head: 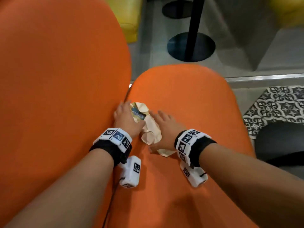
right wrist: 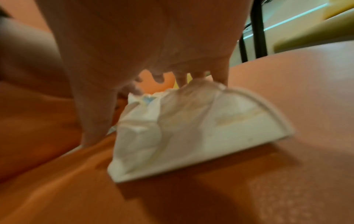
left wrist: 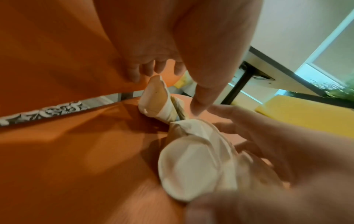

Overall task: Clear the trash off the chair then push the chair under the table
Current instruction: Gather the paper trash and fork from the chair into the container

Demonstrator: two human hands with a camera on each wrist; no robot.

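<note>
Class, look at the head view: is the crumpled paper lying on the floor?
No, the paper lies on the orange chair seat, between the left hand and the right hand.

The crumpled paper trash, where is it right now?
In the head view the crumpled paper trash lies on the orange chair seat, between the left hand and right hand.
</note>
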